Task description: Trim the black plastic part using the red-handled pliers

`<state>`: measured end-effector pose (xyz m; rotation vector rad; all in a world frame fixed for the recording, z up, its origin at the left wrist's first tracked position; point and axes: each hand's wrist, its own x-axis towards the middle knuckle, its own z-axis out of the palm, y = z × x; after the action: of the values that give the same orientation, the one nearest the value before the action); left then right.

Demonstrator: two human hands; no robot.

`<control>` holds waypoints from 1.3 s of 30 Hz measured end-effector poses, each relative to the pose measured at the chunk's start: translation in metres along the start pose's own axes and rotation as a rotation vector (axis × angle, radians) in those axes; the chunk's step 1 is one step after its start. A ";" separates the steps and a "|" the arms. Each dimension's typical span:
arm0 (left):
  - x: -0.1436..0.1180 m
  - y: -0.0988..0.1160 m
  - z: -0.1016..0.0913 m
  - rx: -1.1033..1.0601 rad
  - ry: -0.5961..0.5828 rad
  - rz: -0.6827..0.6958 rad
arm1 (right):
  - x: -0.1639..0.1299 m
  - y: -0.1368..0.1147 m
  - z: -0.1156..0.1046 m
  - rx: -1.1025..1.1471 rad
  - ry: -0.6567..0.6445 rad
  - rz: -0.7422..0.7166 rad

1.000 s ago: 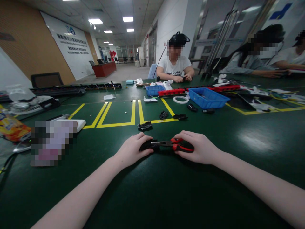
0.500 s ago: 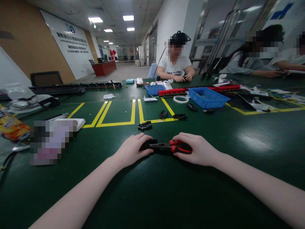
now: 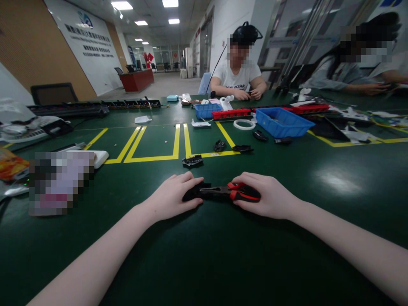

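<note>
Right hand [image 3: 267, 196] grips red-handled pliers [image 3: 229, 192], left hand [image 3: 174, 196] pins small black part [image 3: 193, 193] on table [image 3: 223, 255]; nose contact unclear, part may slip or crack if squeezed off-centre

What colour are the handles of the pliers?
Red and black pliers handles, seen in the head view.

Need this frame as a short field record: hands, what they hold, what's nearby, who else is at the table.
left hand: flat over a small black part, pressing it to the green table
right hand: closed on the red-and-black handles of the pliers
pliers: lying low on the table, nose pointing at the black part
nearby: loose black part just beyond the hands, yellow tape lines, blue bin, white ring
others: a person in a white T-shirt across the table, another person at far right
</note>
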<state>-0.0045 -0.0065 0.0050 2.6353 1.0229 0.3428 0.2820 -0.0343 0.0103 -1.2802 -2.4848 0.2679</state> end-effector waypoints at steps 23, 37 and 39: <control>-0.002 0.001 0.004 0.013 0.002 -0.004 | 0.000 0.003 -0.006 0.187 -0.048 0.007; -0.001 0.002 0.003 0.023 -0.001 0.002 | -0.001 0.004 -0.012 0.113 -0.074 -0.028; -0.001 0.002 0.003 0.028 0.000 0.004 | -0.002 0.005 -0.012 0.110 -0.066 -0.032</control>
<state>-0.0029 -0.0093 0.0028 2.6625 1.0299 0.3313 0.2910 -0.0327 0.0193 -1.2049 -2.5048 0.4401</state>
